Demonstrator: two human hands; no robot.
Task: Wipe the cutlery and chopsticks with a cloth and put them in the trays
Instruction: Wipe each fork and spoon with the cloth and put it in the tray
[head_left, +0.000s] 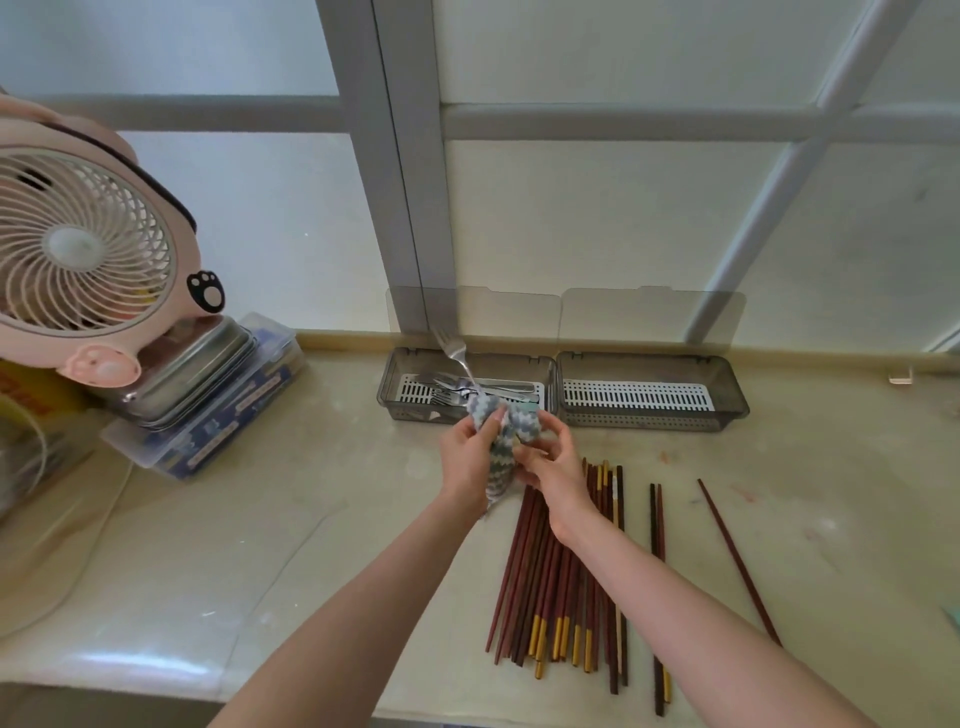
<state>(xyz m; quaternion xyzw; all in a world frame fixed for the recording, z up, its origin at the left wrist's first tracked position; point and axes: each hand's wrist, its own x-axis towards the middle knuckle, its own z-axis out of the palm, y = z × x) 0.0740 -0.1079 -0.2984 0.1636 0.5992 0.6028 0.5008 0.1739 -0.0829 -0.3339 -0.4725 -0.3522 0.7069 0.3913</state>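
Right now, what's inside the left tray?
The left tray holds several forks on a white slotted insert. The cloth covers its near right corner, so anything there is hidden.

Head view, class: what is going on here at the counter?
A person wipes a fork, its handle wrapped in a striped cloth gripped by the left hand and right hand, above the left tray, which already holds cutlery. The right tray shows only its white grid. The chopsticks lie on the counter.
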